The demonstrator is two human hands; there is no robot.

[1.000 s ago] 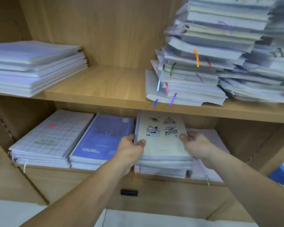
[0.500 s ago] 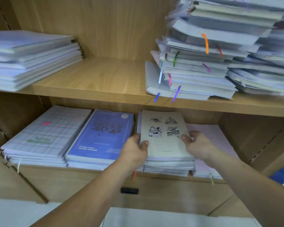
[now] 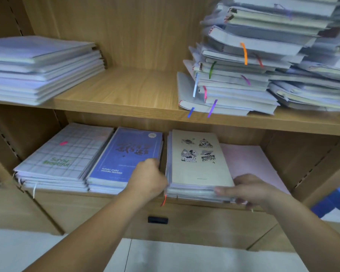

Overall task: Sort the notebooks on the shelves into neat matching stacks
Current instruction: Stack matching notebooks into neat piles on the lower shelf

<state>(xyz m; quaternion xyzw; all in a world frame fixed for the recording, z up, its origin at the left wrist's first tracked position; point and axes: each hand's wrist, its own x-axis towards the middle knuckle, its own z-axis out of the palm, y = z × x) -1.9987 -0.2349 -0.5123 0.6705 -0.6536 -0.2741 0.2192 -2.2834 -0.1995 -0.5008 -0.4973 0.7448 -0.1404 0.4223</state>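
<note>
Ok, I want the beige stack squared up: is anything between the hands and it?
Nothing visible is. The left hand is against the left side of the beige stack, in the gap beside the blue stack; the right hand holds its front right corner.

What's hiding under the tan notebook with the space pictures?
A stack of more notebooks lies under the tan notebook; only their pale edges show, with a red ribbon hanging out. Their covers are hidden, so whether they match cannot be told.
</note>
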